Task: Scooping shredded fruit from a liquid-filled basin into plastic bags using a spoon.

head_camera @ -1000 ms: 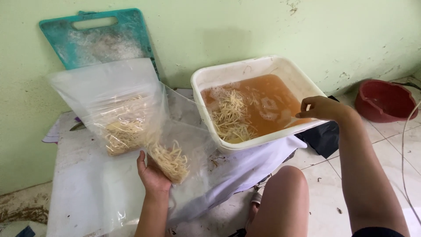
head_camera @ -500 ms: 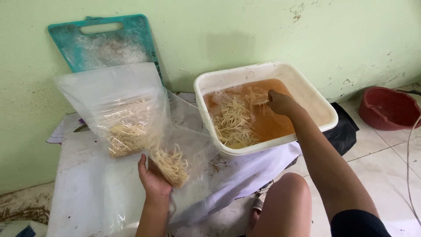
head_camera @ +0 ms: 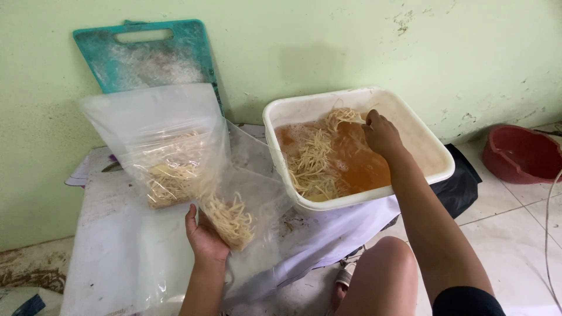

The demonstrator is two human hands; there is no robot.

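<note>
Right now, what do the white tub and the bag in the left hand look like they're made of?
White tub: likely rigid plastic, going by its smooth, slightly glossy wall and rounded rolled rim. Bag: thin clear plastic film; it crinkles, shines, and the pale strands show through it above the left hand.

Tub [head_camera: 430,153] right of bags [head_camera: 175,158]; board [head_camera: 146,55] behind; strands [head_camera: 313,161] probably soaking in tub.
</note>
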